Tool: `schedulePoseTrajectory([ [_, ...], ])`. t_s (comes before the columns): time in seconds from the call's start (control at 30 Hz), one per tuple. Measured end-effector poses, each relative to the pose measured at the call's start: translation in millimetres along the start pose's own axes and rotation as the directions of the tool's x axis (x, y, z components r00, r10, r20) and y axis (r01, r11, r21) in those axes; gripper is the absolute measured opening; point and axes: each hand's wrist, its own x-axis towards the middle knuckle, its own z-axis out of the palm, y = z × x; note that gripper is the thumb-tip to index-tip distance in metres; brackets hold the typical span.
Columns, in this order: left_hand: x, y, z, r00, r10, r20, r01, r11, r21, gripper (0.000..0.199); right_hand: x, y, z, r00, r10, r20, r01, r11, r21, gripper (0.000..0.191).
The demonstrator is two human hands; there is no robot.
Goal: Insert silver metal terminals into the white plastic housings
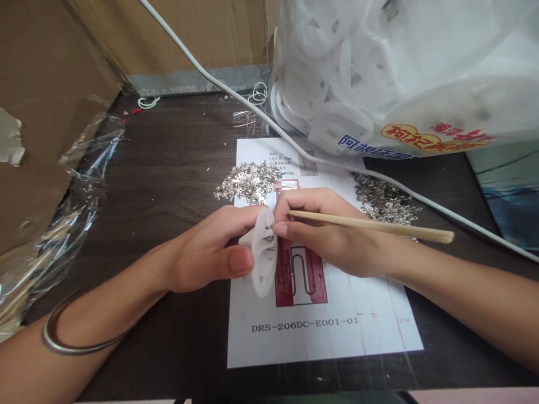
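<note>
My left hand is closed around a white plastic round part, which it holds tilted nearly on edge. Small metal pieces show in the slots on the part's right face. Against that face are the fingertips of my right hand, pinched together. A wooden chopstick lies in the right hand, its thick end pointing to the right over the wrist. Whether the right fingertips also hold a small metal piece cannot be made out. Beneath both hands is a printed sheet with a red and grey diagram.
Piles of small metal terminals lie at the left and right of the sheet. A clear bag of white plastic parts fills the back right. A white cable crosses the table diagonally. Cardboard and clear plastic wrap border the left.
</note>
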Motion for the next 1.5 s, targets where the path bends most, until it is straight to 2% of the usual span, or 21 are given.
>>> schedulePoseTrajectory([
  [0.17,0,2,-0.8,1.000,0.027,-0.015,-0.026,0.997,0.072,0.061,-1,1,-3,0.999,-0.017,0.040,0.017,1.000,-0.008,0.018],
  [0.37,0,0,-2.3,1.000,-0.003,-0.002,0.003,0.992,0.129,0.064,0,-1,-2,0.999,0.004,0.052,-0.003,1.000,-0.018,0.018],
  [0.67,0,1,1.1,1.000,0.004,-0.007,-0.004,0.999,0.047,0.057,2,-5,3,0.997,0.070,-0.021,-0.070,0.997,-0.010,0.021],
  [0.97,0,-2,0.0,1.000,-0.019,0.017,0.019,1.000,0.023,0.057,3,-6,3,0.993,0.114,-0.041,-0.112,0.993,0.049,0.023],
  [1.1,0,0,3.2,0.999,-0.005,-0.052,0.003,0.999,-0.039,0.056,3,2,0,0.999,0.033,-0.040,-0.030,0.997,0.076,0.018],
  [1.17,0,1,5.8,0.993,0.024,-0.119,-0.036,0.994,-0.098,0.055,3,9,0,0.994,-0.043,-0.099,0.060,0.983,0.174,0.012],
  [1.27,3,2,7.6,0.983,0.063,-0.175,-0.093,0.981,-0.168,0.049,2,18,1,0.974,-0.095,-0.207,0.170,0.907,0.384,0.009],
  [1.4,5,2,5.1,0.987,0.047,-0.154,-0.087,0.961,-0.261,0.052,2,23,4,0.961,-0.138,-0.241,0.238,0.858,0.455,0.021],
  [1.5,7,1,4.0,0.994,0.025,-0.103,-0.061,0.932,-0.358,0.046,3,24,4,0.964,-0.111,-0.242,0.217,0.854,0.473,0.019],
])
